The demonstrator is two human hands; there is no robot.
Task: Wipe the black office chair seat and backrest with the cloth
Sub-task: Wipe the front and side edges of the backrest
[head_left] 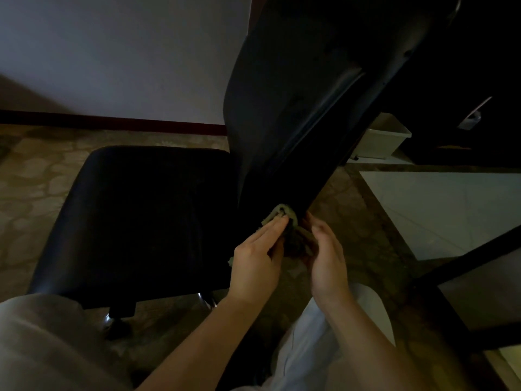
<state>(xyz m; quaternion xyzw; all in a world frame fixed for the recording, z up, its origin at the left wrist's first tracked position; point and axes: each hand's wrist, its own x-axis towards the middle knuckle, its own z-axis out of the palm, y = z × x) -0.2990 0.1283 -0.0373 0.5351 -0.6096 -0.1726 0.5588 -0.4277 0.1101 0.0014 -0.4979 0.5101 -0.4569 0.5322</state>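
Both hands meet at the bottom edge of the black backrest (296, 88), where it narrows toward the seat (141, 218). A greenish cloth (284, 214) (bunched and partly in shadow) sits pressed against that lower edge. The left hand (258, 261) lies over it with fingers stretched flat, pinning the cloth to the chair. The right hand (327, 261) is just beside it, fingers loosely curled around the cloth's trailing end, though the dim light hides how firm that hold is. The seat spreads out to the left of the hands, dark and glossy, above a patterned floor (33, 176). A white box (383, 139) stands behind the backrest, near dark furniture (462, 66).
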